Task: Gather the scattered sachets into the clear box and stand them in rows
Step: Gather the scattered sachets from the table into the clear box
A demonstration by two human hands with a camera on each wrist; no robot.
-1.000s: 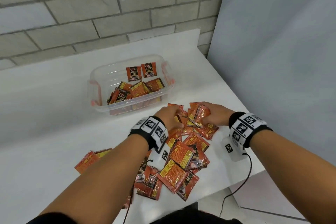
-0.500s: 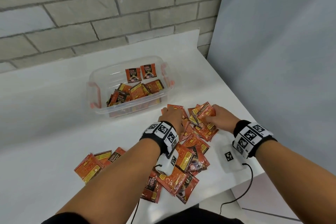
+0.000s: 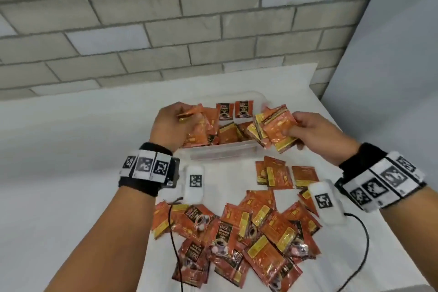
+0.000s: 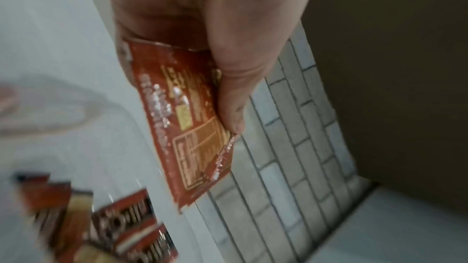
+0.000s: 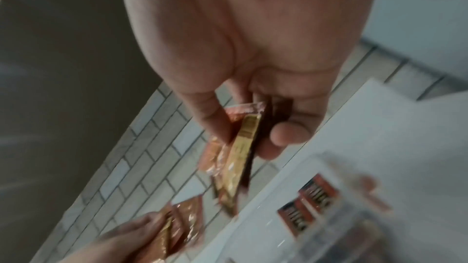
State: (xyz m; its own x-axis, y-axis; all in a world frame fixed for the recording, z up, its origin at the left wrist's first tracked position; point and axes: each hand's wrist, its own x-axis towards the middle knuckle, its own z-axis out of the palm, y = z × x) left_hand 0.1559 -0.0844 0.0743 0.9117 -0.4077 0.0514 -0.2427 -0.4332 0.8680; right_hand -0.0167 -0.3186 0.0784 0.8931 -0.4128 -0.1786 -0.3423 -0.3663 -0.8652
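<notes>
My left hand (image 3: pixel 175 125) grips a bunch of orange sachets (image 3: pixel 201 125) over the left part of the clear box (image 3: pixel 222 152). In the left wrist view its thumb pinches a sachet (image 4: pixel 187 123). My right hand (image 3: pixel 305 133) holds a fanned stack of sachets (image 3: pixel 275 128) over the box's right end; the right wrist view shows the stack (image 5: pixel 240 147) between thumb and fingers. Two sachets (image 3: pixel 234 110) stand against the box's far wall, others lie loose inside. Several sachets (image 3: pixel 248 239) lie scattered on the white table (image 3: pixel 71 149) in front of the box.
A brick wall (image 3: pixel 166 31) runs behind the table and a grey panel (image 3: pixel 391 78) closes the right side. The table's right edge (image 3: pixel 403 256) is near the scattered pile. A black cable (image 3: pixel 362 251) trails from my right wrist.
Both hands have lifted from the pile on the table with sachets in them and moved up over the clear box. The camera has come closer.
</notes>
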